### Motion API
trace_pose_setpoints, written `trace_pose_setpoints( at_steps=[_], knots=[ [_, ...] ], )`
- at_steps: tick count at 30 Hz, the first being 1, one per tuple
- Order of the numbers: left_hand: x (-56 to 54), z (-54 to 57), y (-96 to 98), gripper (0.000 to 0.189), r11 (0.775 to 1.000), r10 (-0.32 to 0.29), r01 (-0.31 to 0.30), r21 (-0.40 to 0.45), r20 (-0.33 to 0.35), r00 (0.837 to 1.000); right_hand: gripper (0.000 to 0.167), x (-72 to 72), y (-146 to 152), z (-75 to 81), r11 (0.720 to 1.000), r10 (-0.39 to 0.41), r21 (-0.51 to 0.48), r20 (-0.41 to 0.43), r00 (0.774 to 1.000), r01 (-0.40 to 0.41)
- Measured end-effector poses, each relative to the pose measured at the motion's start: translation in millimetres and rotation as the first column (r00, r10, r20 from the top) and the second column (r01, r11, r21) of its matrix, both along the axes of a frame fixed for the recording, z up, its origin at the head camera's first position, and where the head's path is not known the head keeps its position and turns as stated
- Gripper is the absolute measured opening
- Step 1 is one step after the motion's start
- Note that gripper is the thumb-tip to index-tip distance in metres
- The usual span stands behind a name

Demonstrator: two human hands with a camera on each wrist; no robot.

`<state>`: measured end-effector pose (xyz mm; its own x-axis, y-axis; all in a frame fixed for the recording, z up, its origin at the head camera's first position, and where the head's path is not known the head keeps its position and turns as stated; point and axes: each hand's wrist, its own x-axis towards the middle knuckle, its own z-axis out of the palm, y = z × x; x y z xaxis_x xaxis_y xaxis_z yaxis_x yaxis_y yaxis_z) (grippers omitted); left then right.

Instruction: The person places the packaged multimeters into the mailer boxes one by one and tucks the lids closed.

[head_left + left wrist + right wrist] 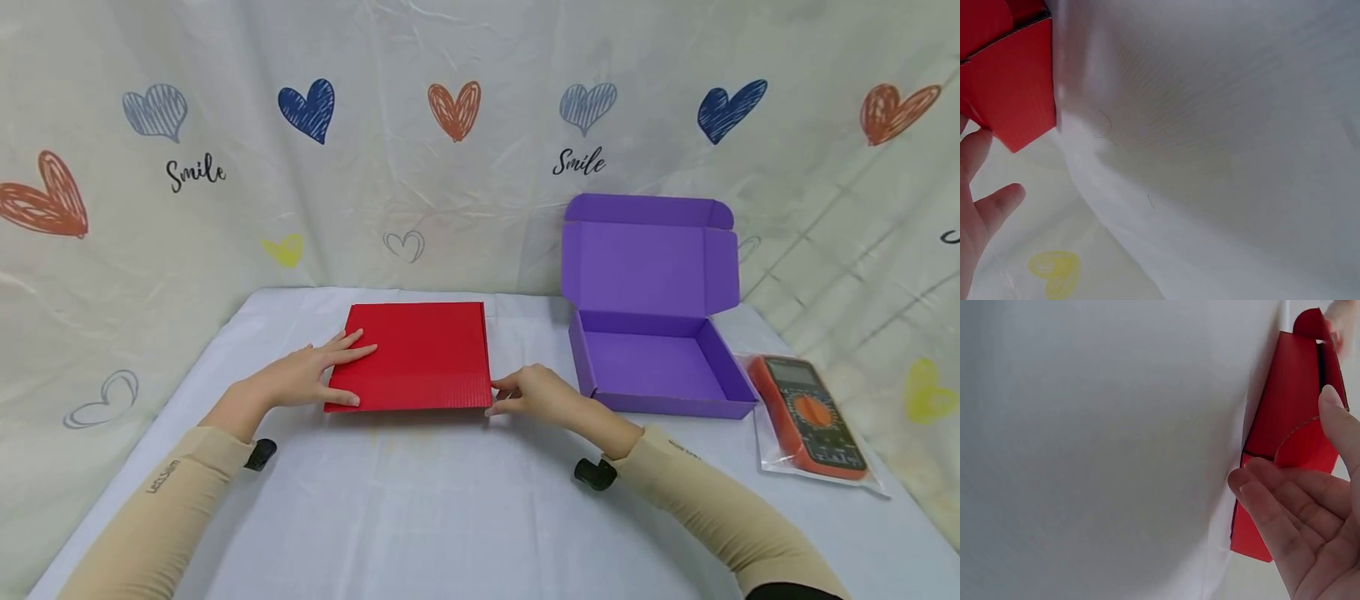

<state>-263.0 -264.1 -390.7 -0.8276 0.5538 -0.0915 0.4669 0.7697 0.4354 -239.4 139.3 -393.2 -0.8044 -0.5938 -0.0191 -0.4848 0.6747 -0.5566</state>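
A red cardboard box point(416, 354) lies on the table with its lid lowered. The right wrist view shows a gap under the lid's front edge and a rounded side flap point(1305, 442) at the corner. My left hand point(311, 373) rests on the lid's left side, fingers spread and thumb near the front left corner. At the front right corner is my right hand point(536, 392); its fingers point(1285, 506) are extended by the box's side and flap, its thumb apart from them at the lid's edge. Only part of the left hand point(975, 212) shows in the left wrist view.
An open purple box point(645, 362) stands to the right, its lid upright at the back. Beside it lies an orange multimeter point(813, 417) in a clear plastic bag. A white cloth point(442, 517) covers the table, and a curtain with hearts point(495, 192) hangs behind.
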Motion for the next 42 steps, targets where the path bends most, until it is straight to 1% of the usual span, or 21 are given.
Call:
trace_pose_setpoints(
  at_steps=[3, 7, 11, 14, 20, 27, 30, 32, 37, 39, 42],
  knots=[
    [0.3, 0.1, -0.1, 0.092, 1.0, 0.003, -0.003, 0.005, 0.01, 1.0, 0.043, 0.0, 0, 0.4, 1.0, -0.005, -0.016, 0.022, 1.0, 0.005],
    [0.5, 0.4, -0.5, 0.092, 1.0, 0.01, -0.01, 0.008, 0.02, 1.0, 0.035, 0.4, 0, 1.0, 0.999, -0.002, -0.032, 0.029, 1.0, 0.003],
    [0.7, 1.8, -0.1, 0.092, 1.0, 0.014, -0.014, 0.02, 0.034, 0.999, 0.03, 0.7, 0, -0.6, 0.999, 0.004, -0.038, 0.008, 1.0, -0.003],
    [1.0, 2.6, 0.0, 0.092, 0.999, 0.013, -0.015, 0.034, 0.047, 0.999, 0.028, 0.3, 0, -3.0, 0.999, 0.011, -0.038, -0.014, 1.0, -0.011],
    [0.8, 1.9, -0.7, 0.092, 0.999, 0.012, -0.014, 0.04, 0.048, 0.999, 0.032, 1.6, -1, -4.5, 0.999, 0.004, -0.044, 0.0, 1.0, -0.004],
    [0.6, 2.0, 0.0, 0.092, 0.999, 0.014, -0.016, 0.049, 0.052, 0.999, 0.027, 3.6, -2, -3.5, 0.999, 0.03, -0.031, -0.039, 0.999, -0.031],
    [1.2, 1.6, 0.5, 0.092, 0.999, 0.01, -0.013, 0.049, 0.05, 0.999, 0.033, 3.5, 0, -2.1, 0.999, 0.021, -0.023, -0.046, 0.999, -0.022],
    [1.4, 0.8, 1.0, 0.092, 0.999, 0.007, -0.01, 0.052, 0.052, 0.999, 0.038, 2.9, 1, -1.0, 1.0, 0.005, -0.022, -0.035, 0.999, -0.006],
    [1.3, -1.0, 0.4, 0.093, 0.999, 0.006, -0.008, 0.051, 0.051, 0.999, 0.053, -0.7, 2, 2.7, 0.997, -0.026, -0.07, -0.004, 1.0, 0.025],
    [1.2, -1.0, -0.4, 0.095, 0.999, 0.009, -0.012, 0.047, 0.049, 0.999, 0.061, -3.0, 1, 4.0, 0.996, -0.01, -0.09, -0.002, 1.0, 0.01],
    [1.0, -0.6, -1.6, 0.098, 0.999, 0.016, -0.018, 0.041, 0.055, 0.998, 0.073, -6.5, -2, 4.7, 0.996, 0.025, -0.083, -0.007, 1.0, -0.026]
  ],
)
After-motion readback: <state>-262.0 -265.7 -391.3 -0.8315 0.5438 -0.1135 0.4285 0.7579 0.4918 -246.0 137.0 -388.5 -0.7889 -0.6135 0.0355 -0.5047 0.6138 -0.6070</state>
